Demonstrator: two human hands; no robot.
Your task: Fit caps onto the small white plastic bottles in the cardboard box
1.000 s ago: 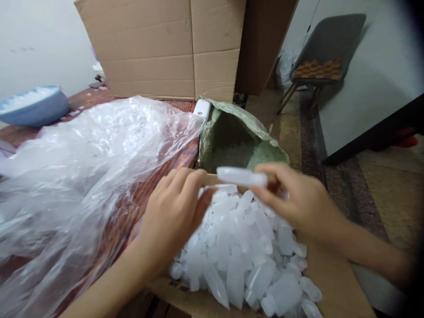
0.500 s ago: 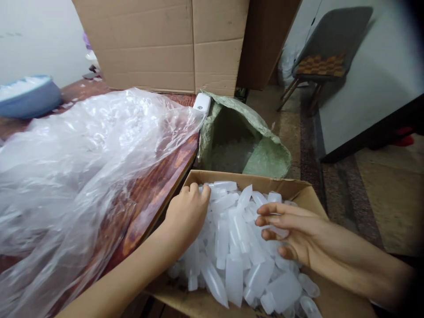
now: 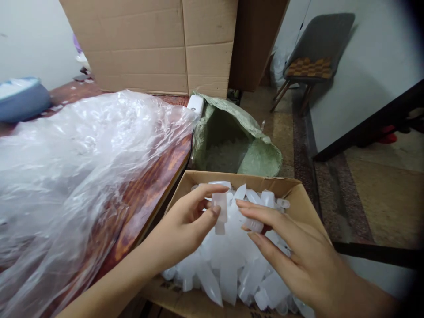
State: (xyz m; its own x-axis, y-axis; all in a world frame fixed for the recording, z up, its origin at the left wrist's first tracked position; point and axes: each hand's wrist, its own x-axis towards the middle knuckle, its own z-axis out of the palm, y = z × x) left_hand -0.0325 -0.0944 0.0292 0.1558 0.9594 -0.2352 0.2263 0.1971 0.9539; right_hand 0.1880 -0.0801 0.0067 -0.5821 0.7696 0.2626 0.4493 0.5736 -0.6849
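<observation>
Below me, a cardboard box (image 3: 308, 201) holds a heap of translucent white plastic bottles (image 3: 228, 278). Over its left part, my left hand (image 3: 195, 212) has a small translucent bottle (image 3: 219, 210) between thumb and fingers, its narrow end pointing down. Just to the right, my right hand (image 3: 281, 238) has its thumb and fingers around another small translucent piece (image 3: 253, 224), low over the heap. The two hands are close together but do not touch.
Clear plastic sheeting (image 3: 76, 154) covers much of the wooden table (image 3: 159, 176) at left. Behind the box stands an open green sack (image 3: 261, 154). A large carton (image 3: 139, 48), a blue basin (image 3: 23, 101), a white device (image 3: 195, 104) and a grey chair (image 3: 318, 44) are further back.
My left hand has come away from the box's left edge with a bottle in it. My right hand has moved left and closed around a piece. The view has shifted slightly.
</observation>
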